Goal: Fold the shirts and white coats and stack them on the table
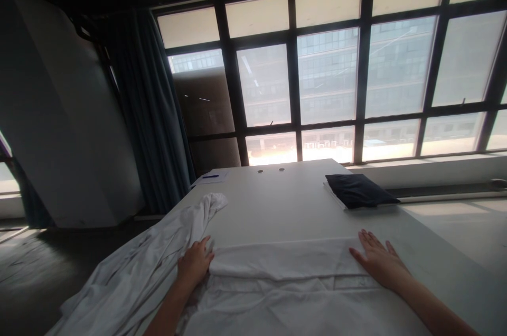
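Spanning the near part of the white table [273,209], a piece of white fabric [297,309] is lying between the person's two hands, with a folded band [281,259] running across its far edge. The left hand [197,261] is touching the band's left end; its fingers are bending inward, though I cannot tell whether they are pinching the layers or merely pressing on them. The right hand [379,261] is lying almost flat at the right end, its fingers extending forward, mostly close together with one standing apart, and its thumb reaching out sideways onto the band's corner.

Creases are showing just below the band, so the likeliest trouble is wrinkling: if the hands are pushing toward each other or pulling unevenly, those ridges could be setting into the layers beneath. The right palm is not gripping anything, so a tug from the left could be dragging that corner askew. Slackness near the left wrist, where the fabric is bunching, could be tilting the fold.

A crumpled white cloth [158,251] is trailing along the table's left side, close beside the left forearm; a sleeve-level brush or a snag could be pulling it off the edge. The folded navy cloth [358,190] is lying beyond the right hand, well apart, so disturbing it is seeming unlikely.
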Available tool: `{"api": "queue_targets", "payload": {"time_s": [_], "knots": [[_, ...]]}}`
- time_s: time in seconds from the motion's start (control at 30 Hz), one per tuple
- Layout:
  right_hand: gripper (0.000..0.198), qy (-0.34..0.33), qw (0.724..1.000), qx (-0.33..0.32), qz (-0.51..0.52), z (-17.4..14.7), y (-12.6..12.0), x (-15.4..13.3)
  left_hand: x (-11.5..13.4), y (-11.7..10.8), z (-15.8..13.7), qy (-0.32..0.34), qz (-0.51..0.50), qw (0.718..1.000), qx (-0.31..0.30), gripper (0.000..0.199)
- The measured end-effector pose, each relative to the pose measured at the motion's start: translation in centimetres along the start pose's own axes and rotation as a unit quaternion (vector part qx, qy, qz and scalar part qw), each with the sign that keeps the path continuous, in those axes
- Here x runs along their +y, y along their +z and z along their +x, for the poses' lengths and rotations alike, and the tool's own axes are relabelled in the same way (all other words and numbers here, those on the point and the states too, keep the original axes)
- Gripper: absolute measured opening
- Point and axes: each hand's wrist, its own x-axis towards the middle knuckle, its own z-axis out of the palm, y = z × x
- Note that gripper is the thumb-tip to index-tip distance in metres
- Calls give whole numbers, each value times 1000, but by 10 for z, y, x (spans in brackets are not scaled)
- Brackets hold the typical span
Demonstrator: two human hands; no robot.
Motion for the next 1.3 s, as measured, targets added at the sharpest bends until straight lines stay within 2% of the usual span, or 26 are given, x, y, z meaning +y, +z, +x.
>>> {"api": "queue_targets", "payload": {"time_s": [0.07, 0.17, 0.27, 0.33, 0.43, 0.53, 0.7, 0.9, 1.03, 1.1, 1.17, 1.23, 1.3], "knots": [[87, 0, 1000, 5, 5, 1, 2, 1, 10, -9, -5, 39, 21, 997, 60, 51], [86, -3, 1000, 11, 11, 3, 6, 2, 38, -20, -16, 158, 8, 980, 123, 41], [88, -6, 1000, 11, 16, 4, 8, 3, 70, -16, -29, 278, -34, 957, 77, 46], [88, -7, 1000, 9, 19, 4, 8, 4, 82, -3, -36, 310, -40, 950, 17, 52], [87, -6, 1000, 2, 16, 3, 5, 4, 83, 19, -41, 288, -19, 955, -65, 57], [88, -6, 1000, -10, 16, 3, 0, 4, 75, 27, -42, 224, 12, 969, -98, 61], [87, 0, 1000, -25, 6, 2, -7, 0, 74, 17, -43, 135, 35, 985, -102, 86], [89, 3, 1000, -18, 15, 2, -6, 4, 69, 12, -41, 97, 42, 988, -114, 104], [86, 27, 999, -18, 0, 3, -5, 10, 61, 12, -37, 85, 61, 990, -95, 105], [81, 36, 999, 28, -19, 1, -7, 6, 64, 11, -37, 101, 72, 990, -63, 96], [73, 13, 995, 96, -35, -4, -12, -11, 76, 9, -41, 148, 71, 986, -22, 79], [68, -39, 989, 142, -23, -14, -19, -39, 96, 10, -50, 228, 46, 973, 3, 63], [65, -106, 985, 132, 22, -29, -24, -76, 121, 13, -66, 322, -1, 947, -3, 59]]}}
